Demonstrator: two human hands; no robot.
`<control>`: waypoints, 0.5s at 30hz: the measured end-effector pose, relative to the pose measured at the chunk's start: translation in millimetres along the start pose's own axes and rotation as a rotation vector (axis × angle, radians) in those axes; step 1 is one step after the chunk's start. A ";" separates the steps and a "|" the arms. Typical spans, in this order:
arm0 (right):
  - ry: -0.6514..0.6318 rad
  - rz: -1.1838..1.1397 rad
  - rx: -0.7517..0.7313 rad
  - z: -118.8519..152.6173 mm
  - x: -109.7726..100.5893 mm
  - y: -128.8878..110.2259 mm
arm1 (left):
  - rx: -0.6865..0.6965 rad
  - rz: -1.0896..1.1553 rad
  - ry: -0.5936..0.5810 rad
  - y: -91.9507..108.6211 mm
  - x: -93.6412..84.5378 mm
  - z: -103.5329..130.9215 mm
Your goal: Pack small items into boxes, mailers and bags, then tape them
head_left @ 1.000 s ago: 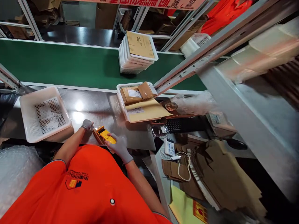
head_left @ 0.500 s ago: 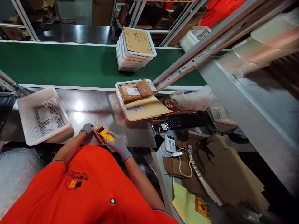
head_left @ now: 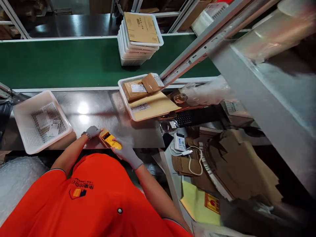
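My left hand (head_left: 93, 131), in a grey glove, pinches the left end of a small brown cardboard box (head_left: 103, 142) at the front edge of the metal bench. In my right hand (head_left: 125, 152), also gloved, is a yellow hand-held tape dispenser (head_left: 111, 139) with a dark slot, lying over the box. It covers much of the box, and my fingers hide part of its handle. To the left of my hands stands a white plastic basket (head_left: 23, 117) with small clear packets and a labelled slip (head_left: 53, 127) in the bottom.
Behind my hands, a white basket (head_left: 120, 86) holds boxes and a padded envelope (head_left: 158, 104). A basket stack (head_left: 138, 54) stands on the green conveyor (head_left: 59, 62). At right are a keyboard (head_left: 187, 123), flattened cardboard (head_left: 244, 164) and a slanting metal post (head_left: 197, 52). Bubble wrap (head_left: 19, 184) lies at left.
The view has shifted slightly, so most things sit higher in the picture. Both hands keep their hold, with the dispenser still over the box; my right hand is a little blurred.
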State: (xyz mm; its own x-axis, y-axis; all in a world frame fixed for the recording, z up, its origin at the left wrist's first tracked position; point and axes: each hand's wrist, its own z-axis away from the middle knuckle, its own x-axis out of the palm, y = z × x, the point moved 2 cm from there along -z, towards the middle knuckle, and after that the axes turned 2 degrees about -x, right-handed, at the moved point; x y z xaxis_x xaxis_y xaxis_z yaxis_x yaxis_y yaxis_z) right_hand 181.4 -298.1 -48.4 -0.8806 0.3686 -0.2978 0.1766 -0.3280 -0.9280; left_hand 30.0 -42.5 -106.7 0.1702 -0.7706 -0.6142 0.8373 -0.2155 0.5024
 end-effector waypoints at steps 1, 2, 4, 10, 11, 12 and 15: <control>-0.022 0.051 0.028 14.3 -11.9 3.7 | 0.003 -0.017 0.005 -0.5 0.8 -0.9; -0.054 0.119 0.066 28.8 -24.4 8.6 | -0.001 -0.020 0.011 -1.2 1.7 -1.7; -0.117 0.259 0.139 52.0 -45.8 19.5 | -0.010 -0.016 0.017 -2.5 3.8 -2.7; -0.142 0.277 0.149 21.7 -28.3 34.3 | -0.031 0.003 0.042 -5.0 5.9 -0.5; -0.142 0.218 0.149 9.7 -20.6 35.2 | -0.034 0.002 0.049 -5.0 5.5 0.6; -0.140 0.175 0.146 -0.4 -15.5 36.0 | -0.037 0.000 0.057 -4.9 5.2 1.9; -0.104 0.285 0.131 -15.7 -20.5 39.9 | -0.054 0.012 0.076 -5.0 5.6 6.1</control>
State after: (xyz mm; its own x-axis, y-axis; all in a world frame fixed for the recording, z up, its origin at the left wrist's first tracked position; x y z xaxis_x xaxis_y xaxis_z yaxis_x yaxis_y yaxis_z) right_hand 213.5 -305.0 -82.9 -0.8452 0.1568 -0.5109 0.3706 -0.5170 -0.7716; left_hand 23.6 -49.5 -109.0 0.2177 -0.7250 -0.6534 0.8614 -0.1721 0.4779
